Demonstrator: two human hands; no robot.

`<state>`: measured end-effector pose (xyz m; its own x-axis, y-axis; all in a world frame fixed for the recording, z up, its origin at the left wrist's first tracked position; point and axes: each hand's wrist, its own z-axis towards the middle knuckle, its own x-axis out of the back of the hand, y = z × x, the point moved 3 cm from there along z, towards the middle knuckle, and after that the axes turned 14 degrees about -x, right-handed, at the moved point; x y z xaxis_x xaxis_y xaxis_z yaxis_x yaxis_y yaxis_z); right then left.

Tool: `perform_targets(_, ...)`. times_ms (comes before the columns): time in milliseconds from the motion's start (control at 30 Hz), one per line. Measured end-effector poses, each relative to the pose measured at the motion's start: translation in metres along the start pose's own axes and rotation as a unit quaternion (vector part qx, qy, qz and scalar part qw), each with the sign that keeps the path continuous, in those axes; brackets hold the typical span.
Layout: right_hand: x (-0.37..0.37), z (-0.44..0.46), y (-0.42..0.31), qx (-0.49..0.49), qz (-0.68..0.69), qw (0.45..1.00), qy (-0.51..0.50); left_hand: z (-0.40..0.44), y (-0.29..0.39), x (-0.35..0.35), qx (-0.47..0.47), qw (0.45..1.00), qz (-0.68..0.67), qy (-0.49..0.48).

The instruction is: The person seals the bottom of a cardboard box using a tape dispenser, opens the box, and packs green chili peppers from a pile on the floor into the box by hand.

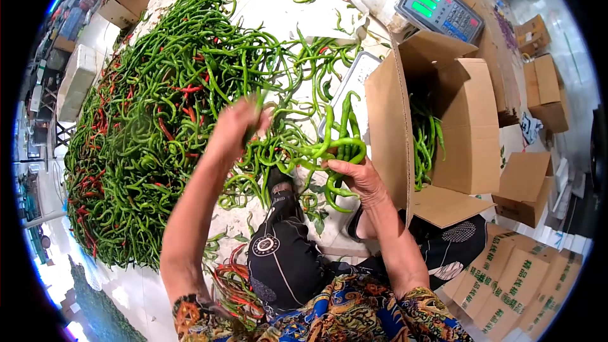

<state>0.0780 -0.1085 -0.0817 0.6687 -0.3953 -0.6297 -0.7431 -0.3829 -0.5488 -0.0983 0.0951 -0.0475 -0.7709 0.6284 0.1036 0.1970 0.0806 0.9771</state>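
A large heap of long green chili peppers (145,133), with red ones mixed in, spreads to my left. At the heap's right edge my left hand (244,120) is blurred by motion; its fingers are curled, and a green pepper shows between them. My right hand (358,176) is closed around a bunch of green chili peppers (345,136), the thumb lying over them. To the right of this hand stands an open cardboard box (387,133) with green peppers (425,130) inside. Loose peppers lie on the pale floor between the heap and the box.
A digital scale (439,7) with a lit green display stands behind the box, and its metal platform (354,79) shows beside the box. Red peppers (237,285) lie by my left leg. Printed flat cartons (513,282) are at lower right. A white foam box (77,82) stands far left.
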Motion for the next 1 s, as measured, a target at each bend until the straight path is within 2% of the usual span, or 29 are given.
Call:
perform_targets(67, -0.006, -0.003, -0.002, 0.007, -0.061, 0.997, 0.039, 0.052, 0.083, -0.02, -0.23, 0.973, -0.003, 0.024)
perform_targets(133, -0.007, -0.009, -0.008, 0.017, -0.126, 0.989, 0.082, 0.045, 0.161, -0.047, -0.323, 0.945, 0.035, 0.044)
perform_targets(200, -0.004, -0.011, -0.011, 0.057, -0.172, 0.978, 0.099, 0.044, 0.144, -0.068, -0.254, 0.954, 0.157, -0.032)
perform_targets(233, -0.003, -0.011, -0.01, 0.072, -0.173, 0.977, 0.099, 0.033, 0.124, -0.079, -0.235, 0.936, 0.251, -0.068)
perform_targets(300, -0.003, -0.008, -0.005, 0.089, -0.195, 0.972, 0.101, 0.021, 0.06, -0.095, -0.206, 0.912, 0.303, -0.185)
perform_targets(333, -0.003, -0.008, -0.002, 0.092, -0.216, 0.966, 0.104, 0.008, 0.046, -0.103, -0.149, 0.92, 0.291, -0.216)
perform_targets(400, -0.003, -0.008, 0.0, 0.088, -0.241, 0.961, 0.103, 0.0, 0.016, -0.1, -0.106, 0.949, 0.202, -0.215)
perform_targets(433, -0.006, -0.01, -0.001, 0.082, -0.24, 0.962, 0.099, -0.004, 0.027, -0.091, -0.063, 0.985, 0.058, -0.15)
perform_targets(467, -0.009, -0.011, -0.002, 0.077, -0.238, 0.964, 0.096, -0.01, 0.045, -0.077, -0.091, 0.993, 0.052, -0.053)
perform_targets(500, -0.008, -0.011, -0.003, 0.051, -0.131, 0.987, 0.079, -0.014, 0.051, -0.062, -0.116, 0.991, -0.036, 0.049)
perform_targets(567, -0.002, -0.01, -0.005, 0.017, -0.044, 0.996, 0.069, -0.021, 0.059, -0.029, -0.167, 0.953, -0.134, 0.216)
perform_targets(600, 0.002, -0.009, -0.004, 0.008, -0.018, 0.998, 0.064, -0.03, 0.066, -0.021, -0.178, 0.912, -0.237, 0.284)
perform_targets(667, 0.0, -0.01, -0.005, -0.002, 0.032, 0.998, 0.059, -0.042, 0.045, -0.002, -0.18, 0.931, -0.252, 0.196)
perform_targets(733, -0.005, -0.011, -0.007, -0.004, 0.049, 0.997, 0.062, -0.061, 0.036, -0.019, -0.091, 0.97, -0.133, 0.181)
perform_targets(800, -0.008, -0.011, -0.008, 0.005, 0.062, 0.996, 0.058, -0.078, 0.034, -0.034, -0.099, 0.989, -0.025, 0.112)
perform_targets(867, -0.005, -0.006, -0.005, 0.021, 0.065, 0.996, 0.062, -0.086, 0.026, -0.043, -0.251, 0.96, 0.108, 0.063)
perform_targets(900, -0.005, -0.003, -0.005, 0.028, 0.053, 0.996, 0.06, -0.088, 0.034, -0.051, -0.339, 0.922, 0.184, 0.034)
perform_targets(1000, -0.013, -0.002, -0.003, 0.033, 0.085, 0.995, 0.037, -0.089, 0.033, -0.08, -0.331, 0.906, 0.255, -0.067)
